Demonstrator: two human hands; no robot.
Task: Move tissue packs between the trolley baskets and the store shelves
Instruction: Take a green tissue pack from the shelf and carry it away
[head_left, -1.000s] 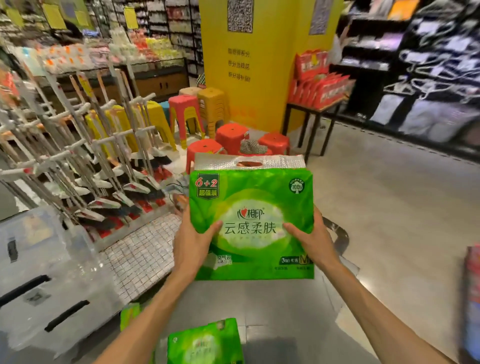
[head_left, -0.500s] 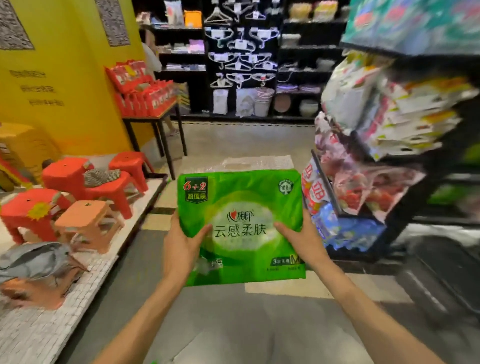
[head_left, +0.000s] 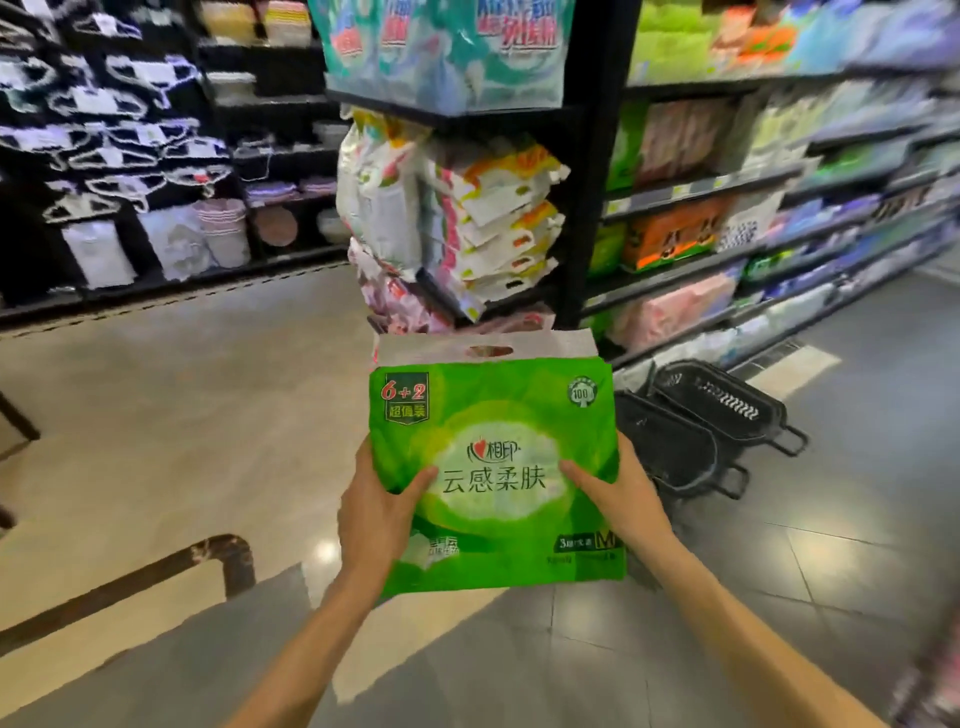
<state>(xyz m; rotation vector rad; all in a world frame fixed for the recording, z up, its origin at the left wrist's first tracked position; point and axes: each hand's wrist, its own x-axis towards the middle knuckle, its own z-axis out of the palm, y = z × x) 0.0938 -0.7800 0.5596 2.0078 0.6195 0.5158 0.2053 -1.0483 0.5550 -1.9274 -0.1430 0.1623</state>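
Note:
A green tissue pack (head_left: 493, 447) with a white handle strip on top is held upright in front of me at chest height. My left hand (head_left: 376, 514) grips its lower left edge, thumb on the front. My right hand (head_left: 621, 499) grips its right edge, thumb across the front. Beyond the pack stands a dark store shelf (head_left: 691, 187) stacked with tissue and paper packs, running off to the right. The trolley is not in view.
Black shopping baskets (head_left: 711, 421) sit stacked on the floor at the shelf's foot, right of the pack. The shelf's end rack (head_left: 467, 218) holds hanging white and orange packs. A wall of hangers (head_left: 114, 130) fills the far left. A dark rail (head_left: 156, 571) crosses the floor at lower left.
My view has swung to the right, from the stools and yellow pillar to the tissue shelves. Both hands keep the same hold on the green pack, now closer to the shelf end.

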